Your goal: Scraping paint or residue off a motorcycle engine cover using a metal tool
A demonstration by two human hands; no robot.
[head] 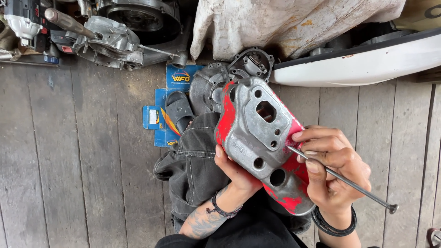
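I am holding a metal cover [259,138] over my lap, a grey casting with patches of red paint and several holes through its flat face. My left hand [234,172] is gripping it from below, thumb pressing on its lower left edge, so the cover is tilting with its long axis running from upper left down to lower right. My right hand [333,167] is closing around a thin steel rod [342,179], pinching it like a pen near the tip. The rod is lying to the right of the cover, its flat round head pointing away to the lower right and its tip touching the cover's right edge, just beside a small hole; whether the tip is sitting in a hole or on the paint I cannot quite tell. The right hand is the nearer one to that edge.

Above the cover, a round grey engine part [209,87] is lying on the wooden floor [82,151], beside a black sandal [178,109] on a blue card. Further above the cover, a white sack [275,23] and a white panel [367,62] are lying.
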